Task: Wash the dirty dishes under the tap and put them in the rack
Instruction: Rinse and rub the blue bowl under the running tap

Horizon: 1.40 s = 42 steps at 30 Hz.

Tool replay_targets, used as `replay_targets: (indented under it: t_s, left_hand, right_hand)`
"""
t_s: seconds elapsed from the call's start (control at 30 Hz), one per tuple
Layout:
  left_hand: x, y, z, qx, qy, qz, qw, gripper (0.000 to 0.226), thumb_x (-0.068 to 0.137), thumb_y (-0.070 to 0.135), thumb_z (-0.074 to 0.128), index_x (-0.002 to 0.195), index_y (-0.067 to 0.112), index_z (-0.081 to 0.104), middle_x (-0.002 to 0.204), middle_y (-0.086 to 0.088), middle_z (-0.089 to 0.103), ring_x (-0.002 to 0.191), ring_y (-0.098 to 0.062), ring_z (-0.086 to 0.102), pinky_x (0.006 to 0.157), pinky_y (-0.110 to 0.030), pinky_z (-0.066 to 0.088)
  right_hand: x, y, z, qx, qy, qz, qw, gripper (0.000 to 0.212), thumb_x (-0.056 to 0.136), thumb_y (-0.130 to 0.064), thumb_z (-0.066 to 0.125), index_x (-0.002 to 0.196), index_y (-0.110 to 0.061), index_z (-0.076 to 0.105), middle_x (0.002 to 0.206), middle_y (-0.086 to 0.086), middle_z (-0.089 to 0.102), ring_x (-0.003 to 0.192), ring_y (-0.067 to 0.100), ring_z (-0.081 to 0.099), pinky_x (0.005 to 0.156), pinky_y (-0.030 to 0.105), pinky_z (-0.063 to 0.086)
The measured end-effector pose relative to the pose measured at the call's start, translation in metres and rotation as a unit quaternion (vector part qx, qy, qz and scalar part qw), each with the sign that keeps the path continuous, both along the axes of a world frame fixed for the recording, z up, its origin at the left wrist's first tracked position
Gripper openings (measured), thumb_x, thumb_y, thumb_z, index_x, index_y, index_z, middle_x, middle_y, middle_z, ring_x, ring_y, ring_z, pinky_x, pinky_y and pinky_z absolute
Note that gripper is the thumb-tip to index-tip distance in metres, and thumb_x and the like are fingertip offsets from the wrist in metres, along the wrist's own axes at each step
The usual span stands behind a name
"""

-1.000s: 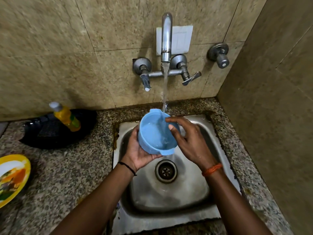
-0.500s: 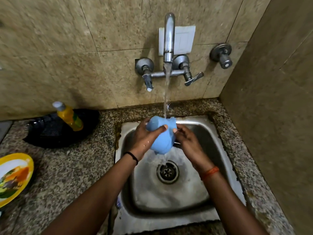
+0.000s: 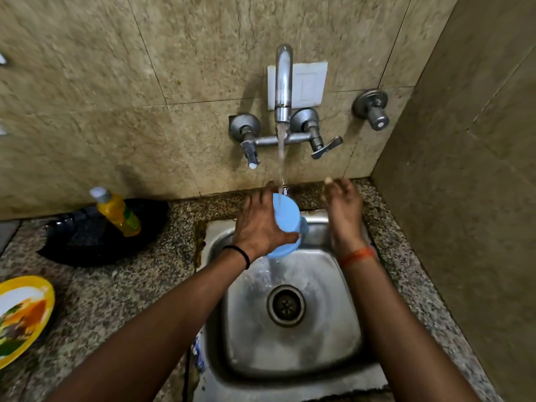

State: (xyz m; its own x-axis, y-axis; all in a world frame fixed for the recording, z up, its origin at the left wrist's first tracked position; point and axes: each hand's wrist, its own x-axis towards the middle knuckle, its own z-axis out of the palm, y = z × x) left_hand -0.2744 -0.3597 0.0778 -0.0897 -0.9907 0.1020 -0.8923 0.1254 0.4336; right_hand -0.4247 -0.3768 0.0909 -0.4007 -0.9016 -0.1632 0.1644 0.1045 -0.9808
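Pale blue plastic is what we hold under the water: a small blue cup, turned bottom-up so that its flat, round base faces the stream and its rim points down toward the sink. We see a smooth, matte surface with a slightly darker band near the rim on its right side, and no marks or food that we can make out. Our left hand wraps it from the left, fingers curled over the far side and thumb pressed along the near edge. Water from the tap strikes the upturned base and runs off below the cup into the steel basin, above the drain. Our right hand hovers just beside the cup, apart from it, fingers loosely spread and a little blurred, holding nothing. On the speckled stone counter to the left, a yellow bottle stands in a black pan, and a yellow plate with food smears lies at the edge.
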Motion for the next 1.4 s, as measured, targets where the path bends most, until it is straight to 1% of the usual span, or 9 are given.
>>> replay_targets:
  t_s: [0.1,0.23,0.43,0.63,0.73,1.0,1.2,1.3,1.4]
  left_hand:
    - [0.001,-0.002,-0.002,0.007,-0.007,-0.001,1.000,0.125,0.053,0.061,0.080,0.149,0.015,0.016,0.138,-0.007,0.039,0.126,-0.026,0.037,0.105,-0.036,0.034]
    - [0.002,-0.003,-0.003,0.012,0.000,0.001,1.000,0.126,0.052,0.062,0.080,0.150,0.016,0.015,0.139,-0.007,0.039,0.127,-0.027,0.036,0.106,-0.038,0.036]
    - [0.001,-0.003,-0.003,0.008,-0.001,-0.004,1.000,0.122,0.051,0.062,0.080,0.147,0.015,0.022,0.138,-0.006,0.039,0.125,-0.026,0.037,0.104,-0.036,0.036]
    - [0.004,-0.004,-0.007,-0.001,0.011,-0.006,1.000,0.116,0.050,0.061,0.081,0.143,0.015,0.028,0.136,-0.004,0.042,0.123,-0.024,0.040,0.103,-0.034,0.036]
    - [0.006,-0.004,-0.010,-0.004,0.007,0.000,1.000,0.114,0.049,0.063,0.080,0.139,0.014,0.031,0.133,-0.004,0.043,0.121,-0.024,0.042,0.101,-0.035,0.037]
    - [0.004,0.005,-0.023,-0.005,0.045,-0.021,0.999,0.097,0.047,0.071,0.062,0.128,0.019,0.051,0.124,-0.003,0.057,0.113,-0.024,0.053,0.095,-0.038,0.046]
    - [0.006,0.003,-0.026,0.015,0.039,-0.015,0.999,0.111,0.046,0.067,0.068,0.139,0.017,0.034,0.133,-0.006,0.048,0.123,-0.025,0.045,0.102,-0.038,0.041]
    - [0.010,-0.001,-0.021,0.012,0.053,-0.012,0.998,0.099,0.048,0.065,0.073,0.129,0.018,0.042,0.121,-0.003,0.052,0.113,-0.023,0.048,0.094,-0.037,0.043]
    - [0.015,-0.005,-0.016,0.035,0.128,0.029,0.991,0.090,0.052,0.061,0.078,0.126,0.019,0.049,0.120,0.000,0.054,0.110,-0.020,0.051,0.091,-0.037,0.045]
  right_hand:
    - [-0.002,-0.032,0.029,-0.040,-0.028,0.021,0.999,0.026,0.096,-0.029,0.058,0.107,-0.005,0.061,0.091,0.004,0.063,0.083,0.013,0.064,0.079,0.030,0.055]
    - [-0.005,-0.057,0.047,-0.015,0.003,0.003,1.000,0.033,0.099,-0.033,0.051,0.076,-0.011,0.061,0.086,0.017,0.071,0.073,0.024,0.072,0.063,0.030,0.057]
    - [-0.014,-0.064,0.039,0.021,0.078,0.067,0.994,0.047,0.101,-0.042,0.041,0.085,-0.006,0.067,0.086,0.018,0.073,0.070,0.026,0.071,0.058,0.029,0.056]
    - [-0.004,-0.052,0.040,0.058,-0.085,0.084,0.991,0.056,0.105,-0.042,0.027,0.083,-0.003,0.060,0.087,0.018,0.071,0.068,0.023,0.069,0.063,0.030,0.058]
    - [0.002,-0.040,0.027,0.074,-0.138,0.125,0.980,0.033,0.104,-0.021,0.035,0.099,0.000,0.060,0.105,0.023,0.069,0.077,0.023,0.070,0.072,0.030,0.058]
    - [0.033,0.008,0.008,0.097,-0.356,0.304,0.878,0.030,0.094,0.014,0.038,0.120,0.014,0.053,0.095,0.022,0.072,0.083,0.023,0.074,0.075,0.024,0.060]
    - [0.047,0.000,0.013,0.118,-0.168,0.276,0.939,0.011,0.093,-0.009,0.060,0.095,-0.005,0.069,0.061,-0.002,0.070,0.028,0.000,0.038,0.028,0.009,0.028]
    - [0.050,-0.002,0.014,0.108,-0.081,0.211,0.968,0.028,0.095,-0.024,0.057,0.071,-0.011,0.064,0.039,-0.006,0.046,0.027,0.003,0.029,0.029,0.013,0.020]
    - [0.047,0.000,0.015,0.065,-0.121,0.172,0.975,0.032,0.100,-0.022,0.049,0.072,-0.009,0.060,0.045,-0.001,0.058,0.034,0.008,0.049,0.034,0.015,0.035]
